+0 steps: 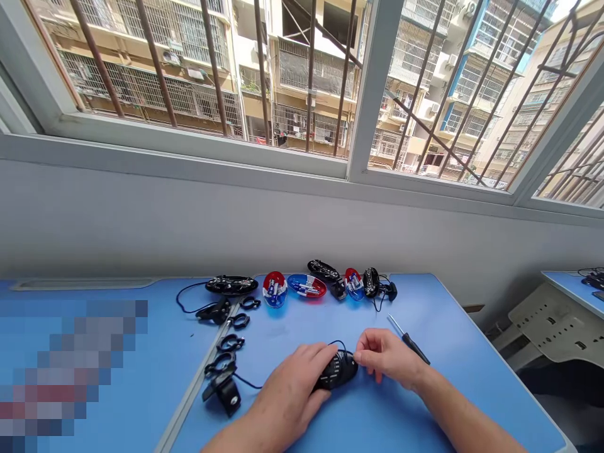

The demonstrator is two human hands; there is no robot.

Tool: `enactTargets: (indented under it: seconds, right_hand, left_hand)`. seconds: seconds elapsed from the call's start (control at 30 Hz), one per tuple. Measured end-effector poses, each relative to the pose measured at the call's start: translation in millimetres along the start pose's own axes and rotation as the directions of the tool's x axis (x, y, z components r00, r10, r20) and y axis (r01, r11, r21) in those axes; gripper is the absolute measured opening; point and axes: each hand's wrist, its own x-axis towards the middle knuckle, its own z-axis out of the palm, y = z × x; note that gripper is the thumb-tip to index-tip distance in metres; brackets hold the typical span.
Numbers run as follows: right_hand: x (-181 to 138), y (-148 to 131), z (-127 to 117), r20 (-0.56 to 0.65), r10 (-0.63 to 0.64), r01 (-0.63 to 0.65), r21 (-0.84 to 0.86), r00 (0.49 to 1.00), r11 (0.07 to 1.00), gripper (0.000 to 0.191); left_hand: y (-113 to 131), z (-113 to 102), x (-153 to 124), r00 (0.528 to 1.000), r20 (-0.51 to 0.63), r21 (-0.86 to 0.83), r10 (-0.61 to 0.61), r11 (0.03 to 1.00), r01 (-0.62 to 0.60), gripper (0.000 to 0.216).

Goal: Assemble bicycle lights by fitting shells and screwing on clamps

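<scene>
My left hand (295, 384) is curled around a black oval lamp housing (337, 371) that rests on the blue table (425, 314). A thin black wire loops off the housing's top. My right hand (387, 357) pinches at the housing's right end, fingers closed; whatever sits in the pinch is too small to make out. A screwdriver (408, 340) with a black handle lies on the table just beyond my right hand.
Along the back of the table lie a black oval part (231, 285), red-white-blue oval lenses (275, 288) (306, 285) (353, 283) and more black housings (323, 270) (371, 281). Black clamps and brackets (221, 377) run down the left. A second desk (573, 286) stands at right.
</scene>
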Motion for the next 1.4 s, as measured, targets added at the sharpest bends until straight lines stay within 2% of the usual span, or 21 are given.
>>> enactTargets:
  seconds: [0.13, 0.2, 0.3, 0.37, 0.43, 0.53, 0.6, 0.7, 0.83, 0.97, 1.07, 1.13, 1.27, 1.4]
  right_hand:
    - [-1, 0, 2, -0.033, -0.014, 0.011, -0.099, 0.999, 0.995, 0.017]
    - [-3, -2, 0, -0.098, -0.095, 0.076, -0.18, 0.991, 0.981, 0.014]
    - [-11, -9, -12, -0.24, -0.28, 0.184, -0.357, 0.929, 0.916, 0.01]
    - [-19, -15, -24, -0.28, -0.331, 0.149, -0.516, 0.901, 0.844, 0.009]
    - [-25, -20, -34, -0.267, -0.3, 0.041, -0.681, 0.916, 0.731, 0.009]
    - [-30, -21, -41, -0.226, -0.181, -0.097, -0.838, 0.957, 0.537, 0.012]
    - [-29, -18, -38, -0.183, -0.133, -0.108, -0.893, 0.974, 0.437, 0.012]
    - [-25, -14, -31, -0.123, -0.116, -0.074, -0.931, 0.986, 0.357, 0.012]
    - [-21, -11, -26, -0.102, -0.12, -0.06, -0.947, 0.987, 0.317, 0.009]
    - [-19, -9, -25, -0.087, -0.115, -0.053, -0.961, 0.99, 0.271, 0.016]
    - [-19, -9, -24, -0.077, -0.107, -0.049, -0.968, 0.991, 0.246, 0.02]
    - [-19, -10, -23, -0.071, -0.103, -0.044, -0.97, 0.992, 0.238, 0.021]
    - [-19, -12, -22, -0.056, -0.105, -0.028, -0.967, 0.993, 0.252, 0.02]
    - [-18, -12, -25, -0.049, -0.123, -0.009, -0.953, 0.991, 0.304, 0.017]
  left_hand:
    - [1, 0, 1, 1.0, -0.016, 0.013, 0.008, 1.0, -0.008, 0.051]
    - [0, 0, 1, 1.0, -0.025, 0.014, 0.014, 1.0, -0.014, 0.051]
    - [-2, 0, 0, 0.999, -0.045, 0.004, 0.029, 1.0, -0.029, 0.053]
    - [-2, 0, 0, 0.998, -0.056, 0.01, 0.021, 1.0, -0.021, 0.054]
    - [-1, -1, 1, 0.998, -0.056, 0.041, -0.021, 0.999, 0.023, 0.052]
    - [4, -2, 2, 0.99, -0.045, 0.112, -0.135, 0.984, 0.139, 0.052]
    - [8, -4, 2, 0.978, -0.038, 0.148, -0.205, 0.967, 0.208, 0.056]
    - [14, -6, 0, 0.966, -0.024, 0.17, -0.256, 0.952, 0.256, 0.059]
    - [19, -13, -4, 0.968, 0.051, 0.174, -0.246, 0.957, 0.234, 0.066]
    - [13, -29, -13, 0.967, 0.137, 0.201, -0.213, 0.962, 0.183, 0.072]
    - [2, -43, -21, 0.985, 0.146, 0.202, -0.088, 0.978, 0.058, 0.075]
    - [-4, -50, -22, 0.989, 0.147, 0.213, 0.015, 0.976, -0.047, 0.085]
    - [-9, -47, -14, 0.984, 0.133, 0.27, 0.12, 0.951, -0.152, 0.098]
    - [-10, -35, -6, 0.969, 0.154, 0.258, 0.194, 0.939, -0.229, 0.093]
